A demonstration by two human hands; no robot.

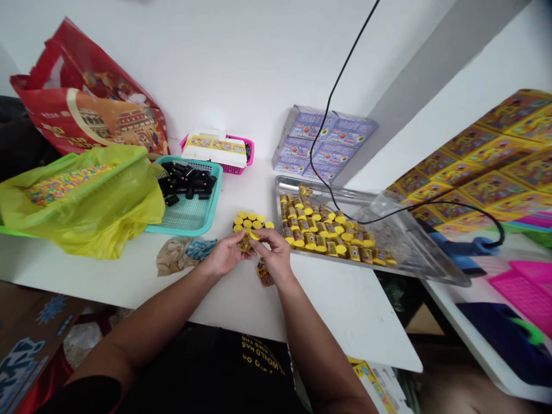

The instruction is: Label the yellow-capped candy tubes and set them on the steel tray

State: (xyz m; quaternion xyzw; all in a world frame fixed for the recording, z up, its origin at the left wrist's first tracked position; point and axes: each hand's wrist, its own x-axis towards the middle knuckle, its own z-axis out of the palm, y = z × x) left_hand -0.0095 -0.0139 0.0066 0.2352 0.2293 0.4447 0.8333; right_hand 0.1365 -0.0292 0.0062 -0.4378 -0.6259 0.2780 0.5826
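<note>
Over the white table [172,286], my left hand [226,254] and my right hand [276,253] meet on one small yellow-topped container [245,244] with a printed wrap. My left fingers close round its side, while my right fingers pinch at its yellow top; the fingers partly cover it. Just beyond them stands a cluster of small dark containers with yellow lids [250,219]. Below my right hand lies a stack of small printed wrappers [264,273]. To the right, a metal tray [401,244] holds rows of wrapped yellow-topped containers [321,230], lying on their sides.
Left of my hands are crumpled brown paper [172,257], a teal basket [185,218] of black pieces, and a yellow bag [133,201] with colourful beads. A black cable [330,103] hangs across the tray. Purple boxes [321,141] and a blue-handled tool [466,247] stand behind and right.
</note>
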